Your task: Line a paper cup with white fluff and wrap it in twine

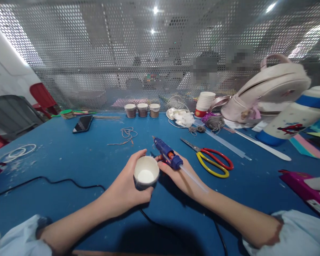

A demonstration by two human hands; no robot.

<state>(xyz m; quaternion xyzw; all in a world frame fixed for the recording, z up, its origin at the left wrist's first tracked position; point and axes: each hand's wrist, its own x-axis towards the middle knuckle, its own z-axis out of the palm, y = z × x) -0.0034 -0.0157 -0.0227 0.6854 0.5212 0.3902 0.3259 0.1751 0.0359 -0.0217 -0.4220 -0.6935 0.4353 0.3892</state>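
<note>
My left hand is wrapped around a small paper cup, its open white mouth tilted toward me. To the right, my right hand grips a blue glue gun, its nozzle pointing away and to the left. A clear glue stick sticks out of the gun's back end over my wrist. The gun's handle and some of the fingers are hidden beneath it. Red-and-yellow handled scissors lie just right of the gun. Beyond the hands rests a loose tangle of grey cord.
Three wrapped cups stand at the back by a perforated metal screen. Stacked paper cups, a beige backpack and a bottle occupy the right. A phone lies left. A black cable crosses the blue table.
</note>
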